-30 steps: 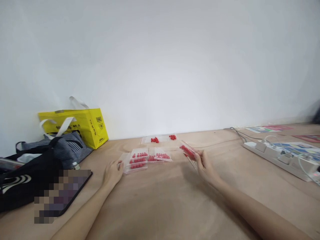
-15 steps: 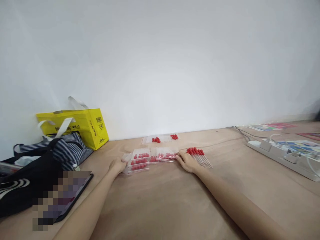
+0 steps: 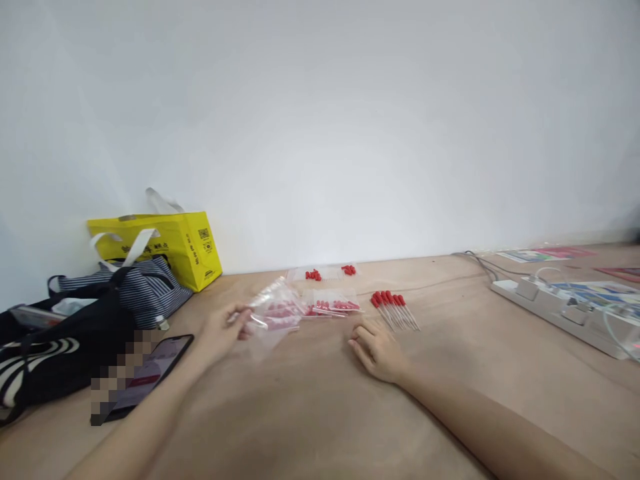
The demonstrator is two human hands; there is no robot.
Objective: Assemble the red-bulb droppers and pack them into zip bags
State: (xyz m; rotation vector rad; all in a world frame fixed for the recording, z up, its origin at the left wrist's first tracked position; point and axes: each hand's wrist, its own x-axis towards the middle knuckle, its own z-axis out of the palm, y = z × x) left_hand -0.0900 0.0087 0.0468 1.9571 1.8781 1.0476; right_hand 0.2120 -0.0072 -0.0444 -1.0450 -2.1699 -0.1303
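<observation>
Pinched in my left hand point(image 3: 233, 327) are clear plastic bags point(image 3: 277, 310) with red items inside, lifted and blurred by motion. My right hand point(image 3: 375, 350) rests on the table with its fingers loosely curled, and whether anything is under them is hidden. Just behind it lie several red-topped droppers point(image 3: 395, 309) with thin pale stems, fanned out side by side. More clear bags with red pieces point(image 3: 333, 305) lie overlapped between my hands. Near the wall, another bag point(image 3: 327, 273) holds two clusters of red pieces.
At the left stand a yellow bag point(image 3: 203, 250), a striped bag point(image 3: 150, 290) and a black bag point(image 3: 75, 357), with a phone point(image 3: 160, 367) beside them. A white power strip point(image 3: 565, 320) with cables and printed sheets point(image 3: 600, 293) lie at the right.
My left hand has raised the left group of bags off the table, tilting them. My right hand has come off the middle bags and moved a little nearer to me.
</observation>
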